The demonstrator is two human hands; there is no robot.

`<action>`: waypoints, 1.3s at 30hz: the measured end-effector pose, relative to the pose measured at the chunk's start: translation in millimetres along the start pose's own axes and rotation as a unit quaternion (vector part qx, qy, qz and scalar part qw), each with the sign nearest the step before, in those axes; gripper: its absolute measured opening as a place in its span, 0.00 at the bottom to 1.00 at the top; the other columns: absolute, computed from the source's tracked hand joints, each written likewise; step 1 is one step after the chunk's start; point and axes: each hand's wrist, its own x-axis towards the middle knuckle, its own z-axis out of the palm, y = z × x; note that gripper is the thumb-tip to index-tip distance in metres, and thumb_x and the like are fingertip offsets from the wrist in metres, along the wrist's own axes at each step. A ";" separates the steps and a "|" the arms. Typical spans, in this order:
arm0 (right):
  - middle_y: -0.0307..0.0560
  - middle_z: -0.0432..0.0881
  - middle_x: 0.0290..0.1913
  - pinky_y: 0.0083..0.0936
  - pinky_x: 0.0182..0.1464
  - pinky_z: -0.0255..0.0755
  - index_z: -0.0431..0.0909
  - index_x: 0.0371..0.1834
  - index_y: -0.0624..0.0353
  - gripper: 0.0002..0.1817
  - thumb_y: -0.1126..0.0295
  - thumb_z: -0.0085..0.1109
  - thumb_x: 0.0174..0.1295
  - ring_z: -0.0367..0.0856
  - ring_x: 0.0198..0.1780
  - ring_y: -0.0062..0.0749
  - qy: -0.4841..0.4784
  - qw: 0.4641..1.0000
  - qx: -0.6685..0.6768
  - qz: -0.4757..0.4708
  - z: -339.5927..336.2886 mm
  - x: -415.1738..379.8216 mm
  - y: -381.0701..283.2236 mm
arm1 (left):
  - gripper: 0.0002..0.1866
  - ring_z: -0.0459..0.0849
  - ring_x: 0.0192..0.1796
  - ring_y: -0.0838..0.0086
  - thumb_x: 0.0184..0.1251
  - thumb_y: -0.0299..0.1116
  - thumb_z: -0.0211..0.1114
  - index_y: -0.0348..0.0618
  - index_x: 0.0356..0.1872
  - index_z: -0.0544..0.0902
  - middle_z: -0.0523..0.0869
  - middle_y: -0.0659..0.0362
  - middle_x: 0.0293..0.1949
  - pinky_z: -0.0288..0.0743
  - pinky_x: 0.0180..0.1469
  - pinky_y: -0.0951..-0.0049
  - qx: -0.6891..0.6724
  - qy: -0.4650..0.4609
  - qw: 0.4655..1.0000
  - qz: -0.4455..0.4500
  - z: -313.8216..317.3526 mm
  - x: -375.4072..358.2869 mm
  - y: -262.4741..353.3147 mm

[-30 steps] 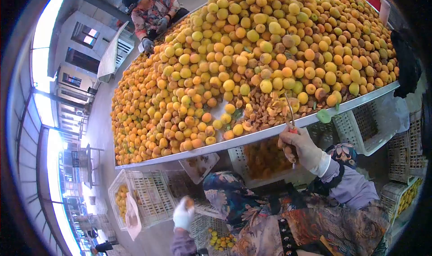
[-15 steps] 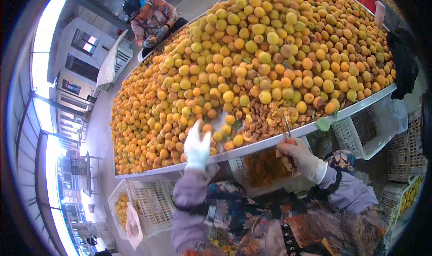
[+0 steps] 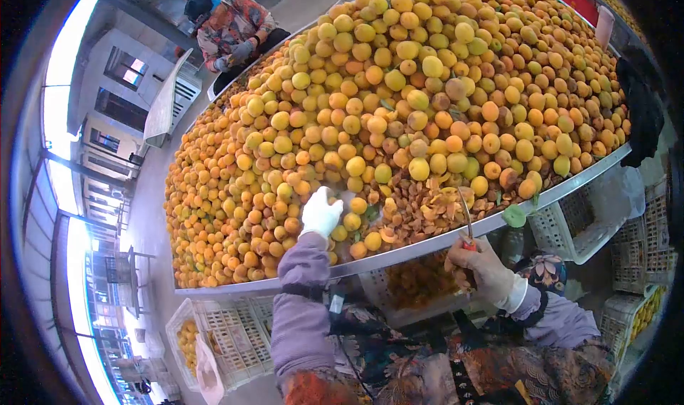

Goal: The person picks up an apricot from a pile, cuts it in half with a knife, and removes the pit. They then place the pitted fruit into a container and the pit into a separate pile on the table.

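My left hand point(image 3: 322, 213), in a white glove, reaches over the near edge of a big heap of apricots point(image 3: 370, 125). Its thumb and fingers look apart and bent down against the fruit; the fingertips are partly hidden. My right hand point(image 3: 485, 270), in a stained glove, is closed around the red handle of a thin curved knife point(image 3: 467, 215). The blade points up over the table's metal rim point(image 3: 420, 244). Beyond the blade lies a pile of brown pits and torn apricot pieces point(image 3: 420, 209). A few whole apricots point(image 3: 365, 245) sit by the rim between my hands.
Below the rim stand a crate of brownish fruit pieces point(image 3: 420, 282), a white crate point(image 3: 239, 334) at left with a pink bag point(image 3: 209, 373), and more crates point(image 3: 570, 216) at right. A green leaf point(image 3: 514, 216) hangs at the rim. Another person point(image 3: 235, 31) works at the far left side.
My left hand has moved slightly up and right, further into the apricots, and its fingers look more bent. My right hand, still on the knife, sits slightly lower and further right in view.
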 end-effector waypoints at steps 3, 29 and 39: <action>0.38 0.77 0.25 0.16 0.13 0.61 0.72 0.30 0.55 0.07 0.65 0.56 0.61 0.69 0.17 0.17 -0.003 1.000 -0.005 0.018 2.5 -5.5 -5.4 | 0.20 0.79 0.45 0.54 0.52 0.41 0.63 0.46 0.47 0.77 0.78 0.49 0.42 0.73 0.49 0.62 -0.058 0.068 0.994 0.070 -6.3 -2.9 13.5; 0.38 0.77 0.25 0.15 0.16 0.62 0.72 0.32 0.56 0.06 0.66 0.56 0.61 0.70 0.19 0.17 -0.007 1.000 0.002 0.001 -0.1 -5.6 -9.3 | 0.26 0.76 0.45 0.58 0.48 0.40 0.70 0.52 0.51 0.75 0.72 0.52 0.44 0.74 0.42 0.59 0.225 0.095 0.962 0.125 8.0 48.1 113.5; 0.40 0.77 0.27 0.16 0.15 0.62 0.72 0.31 0.55 0.07 0.65 0.57 0.61 0.70 0.18 0.19 -0.014 1.000 0.005 0.002 -1.4 -11.4 -6.2 | 0.23 0.77 0.48 0.55 0.47 0.38 0.68 0.48 0.48 0.77 0.75 0.50 0.45 0.73 0.47 0.59 0.088 -0.017 0.981 0.170 3.8 4.2 73.4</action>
